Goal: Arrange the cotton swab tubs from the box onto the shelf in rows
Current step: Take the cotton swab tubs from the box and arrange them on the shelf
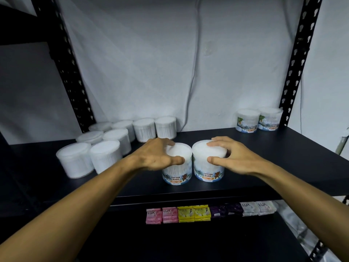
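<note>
Both hands are on a pair of tubs standing side by side, touching, near the front edge of the dark shelf (283,148). The left hand (156,156) wraps over the top of the left tub (177,173), thumb and fingers curled round its lid. The right hand (228,156) holds the right tub (208,171) the same way, clamped from above. Each front label reads "COTTON BUDS" beside a small cartoon bear; the finer print under it is too small to read.

To the left, a cluster of tubs (105,146) sits in rows toward the back, labels not showing. At the far right rear corner stand two more tubs (258,121), labels facing out with the same "COTTON BUDS" wording.

On the shelf below lies a row of soap bars (209,212): pink and white ones marked "LUX", yellow and purple ones I cannot read.
</note>
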